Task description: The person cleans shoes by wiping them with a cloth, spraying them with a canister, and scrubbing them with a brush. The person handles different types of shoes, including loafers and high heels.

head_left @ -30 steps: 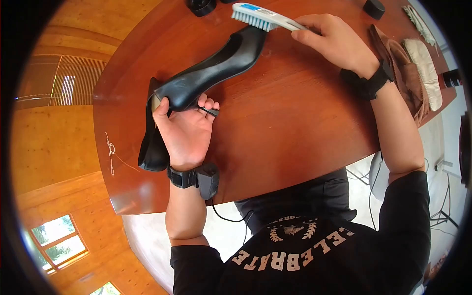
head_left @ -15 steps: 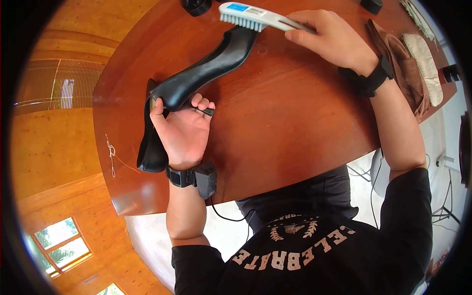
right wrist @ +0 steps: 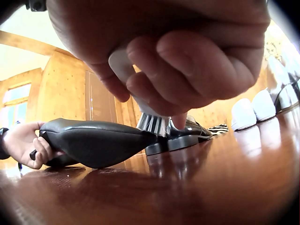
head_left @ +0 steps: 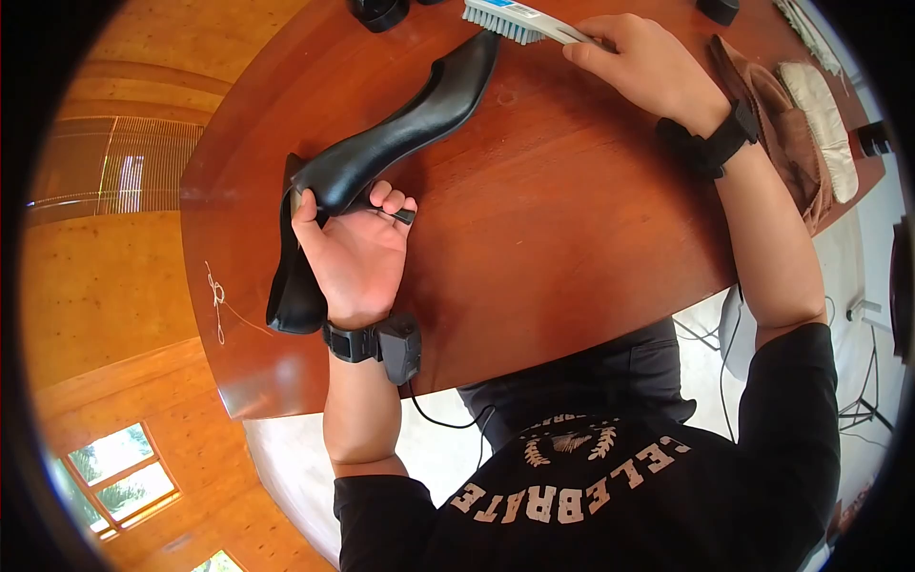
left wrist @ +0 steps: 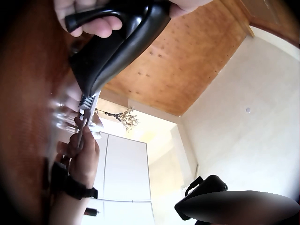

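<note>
In the head view my left hand [head_left: 362, 253] grips a black high-heeled shoe [head_left: 410, 129] at its heel end, thumb on the back and fingers curled round the slim heel. The shoe's pointed toe faces away from me. A second black shoe [head_left: 295, 296] lies beside the left wrist, partly hidden by the hand. My right hand [head_left: 658, 76] holds a white brush [head_left: 548, 29] by its handle. Its pale bristles [right wrist: 152, 124] meet the tip of the shoe's toe in the right wrist view. The left wrist view also shows the brush head at the toe.
A brown cloth [head_left: 777, 153] and a cream pad [head_left: 820, 133] lie at the table's right side. Thin string [head_left: 217, 291] rests near the left edge. Beyond the toe stand black shoes [right wrist: 187, 136]; white footwear [right wrist: 255, 112] is farther right.
The brush has gone left, then back right and farther from me, across the toe. The held shoe has shifted slightly left, still in my left hand.
</note>
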A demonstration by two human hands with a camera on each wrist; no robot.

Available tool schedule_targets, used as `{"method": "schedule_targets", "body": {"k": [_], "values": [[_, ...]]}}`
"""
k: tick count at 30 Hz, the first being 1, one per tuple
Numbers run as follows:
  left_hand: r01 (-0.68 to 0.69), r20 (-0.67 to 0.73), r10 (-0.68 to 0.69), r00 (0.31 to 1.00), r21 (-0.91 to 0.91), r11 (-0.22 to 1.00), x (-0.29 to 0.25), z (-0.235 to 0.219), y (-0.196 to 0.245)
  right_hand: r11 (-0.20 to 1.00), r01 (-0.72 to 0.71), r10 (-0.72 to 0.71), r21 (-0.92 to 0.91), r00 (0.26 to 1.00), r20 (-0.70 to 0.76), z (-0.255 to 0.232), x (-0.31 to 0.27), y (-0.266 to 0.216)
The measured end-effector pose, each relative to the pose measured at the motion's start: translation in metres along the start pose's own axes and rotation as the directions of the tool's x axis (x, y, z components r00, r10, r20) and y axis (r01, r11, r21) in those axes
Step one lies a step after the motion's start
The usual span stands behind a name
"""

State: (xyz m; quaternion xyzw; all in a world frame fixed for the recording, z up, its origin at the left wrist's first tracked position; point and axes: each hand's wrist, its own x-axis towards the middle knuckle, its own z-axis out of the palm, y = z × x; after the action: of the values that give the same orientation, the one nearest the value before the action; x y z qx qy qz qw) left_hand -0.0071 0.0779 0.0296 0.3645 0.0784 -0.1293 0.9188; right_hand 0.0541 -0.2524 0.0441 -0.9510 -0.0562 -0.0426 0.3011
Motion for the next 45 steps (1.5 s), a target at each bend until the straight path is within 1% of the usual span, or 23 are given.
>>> {"method": "schedule_targets", "body": {"k": [1, 4, 7, 11, 13, 14, 16, 19, 22, 24, 26, 27, 30, 31, 34, 35, 38, 41, 44, 45], "values": [[0.003, 0.003, -0.003, 1.0, -0.004, 1.0, 0.0, -0.001, 0.0, 1.0, 0.001, -0.001, -0.005, 1.0, 0.0, 0.001, 0.0, 0.0], [0.01, 0.004, -0.01, 1.0, -0.025, 1.0, 0.001, -0.002, 0.0, 0.997, 0.07, -0.07, 0.027, 0.997, -0.028, 0.003, -0.001, 0.002], [0.03, 0.004, -0.03, 1.0, -0.049, 0.998, 0.002, -0.005, 0.002, 0.99, 0.139, -0.14, 0.013, 0.988, 0.066, -0.003, -0.005, -0.007], [0.027, 0.0, -0.027, 1.0, -0.058, 0.998, 0.002, -0.009, 0.002, 0.959, 0.258, -0.266, 0.115, 0.962, 0.06, 0.006, -0.007, -0.002], [0.028, -0.061, -0.03, 0.998, -0.042, 0.999, 0.003, -0.013, 0.002, 0.933, 0.321, -0.333, 0.159, 0.941, 0.052, 0.007, -0.009, -0.003], [0.028, -0.092, -0.031, 0.995, -0.034, 0.999, 0.004, -0.014, 0.002, 0.936, 0.323, -0.337, 0.141, 0.937, 0.087, 0.004, -0.01, -0.005], [0.04, -0.082, -0.044, 0.996, -0.059, 0.997, 0.003, -0.016, 0.003, 0.939, 0.328, -0.341, 0.105, 0.926, 0.158, -0.002, -0.011, -0.011], [0.05, -0.058, -0.055, 0.997, -0.09, 0.995, 0.003, -0.017, 0.004, 0.97, 0.236, -0.241, 0.051, 0.963, 0.119, 0.002, -0.007, -0.006], [0.045, -0.021, -0.047, 0.999, -0.092, 0.995, 0.001, -0.014, 0.003, 0.994, 0.1, -0.09, -0.054, 0.984, 0.156, 0.0, -0.001, -0.002], [0.043, -0.003, -0.043, 0.999, -0.091, 0.995, 0.001, -0.014, 0.002, 0.98, 0.196, -0.198, 0.031, 0.971, 0.135, 0.0, -0.004, -0.004], [0.046, 0.004, -0.045, 0.999, -0.096, 0.994, 0.001, -0.015, 0.002, 0.939, 0.312, -0.328, 0.142, 0.938, 0.113, 0.001, -0.01, -0.009], [0.046, 0.012, -0.045, 0.999, -0.099, 0.994, 0.001, -0.016, 0.003, 0.932, 0.327, -0.352, 0.155, 0.918, 0.18, -0.003, -0.012, -0.015], [0.048, 0.031, -0.045, 0.999, -0.101, 0.994, 0.001, -0.019, 0.003, 0.911, 0.381, -0.4, 0.158, 0.909, 0.116, 0.002, -0.012, -0.011], [0.047, 0.035, -0.044, 0.998, -0.099, 0.994, 0.002, -0.019, 0.003, 0.933, 0.332, -0.344, 0.137, 0.936, 0.074, 0.004, -0.011, -0.009], [0.047, 0.042, -0.043, 0.998, -0.096, 0.994, 0.002, -0.019, 0.003, 0.985, 0.171, -0.169, -0.014, 0.983, 0.071, 0.006, -0.004, 0.0], [0.046, 0.042, -0.042, 0.998, -0.095, 0.994, 0.003, -0.019, 0.003, 0.985, 0.172, -0.172, -0.003, 0.984, 0.036, 0.008, -0.003, 0.003], [0.01, 0.005, -0.01, 1.0, 0.001, 1.0, 0.003, -0.018, 0.004, 0.983, 0.183, -0.183, 0.02, 0.983, 0.002, 0.01, -0.005, 0.002], [-0.059, 0.022, 0.057, 0.998, 0.114, 0.992, 0.0, -0.012, 0.002, 0.99, 0.138, -0.137, -0.03, 0.99, 0.038, -0.002, -0.003, -0.003], [-0.127, 0.034, 0.122, 0.992, 0.257, 0.958, -0.004, -0.003, 0.0, 0.997, 0.07, -0.069, -0.039, 0.997, 0.019, 0.0, 0.0, 0.003], [-0.127, 0.052, 0.117, 0.992, 0.27, 0.954, -0.005, -0.002, -0.001, 0.996, 0.083, -0.083, -0.032, 0.997, 0.004, 0.001, 0.0, 0.005]]}}
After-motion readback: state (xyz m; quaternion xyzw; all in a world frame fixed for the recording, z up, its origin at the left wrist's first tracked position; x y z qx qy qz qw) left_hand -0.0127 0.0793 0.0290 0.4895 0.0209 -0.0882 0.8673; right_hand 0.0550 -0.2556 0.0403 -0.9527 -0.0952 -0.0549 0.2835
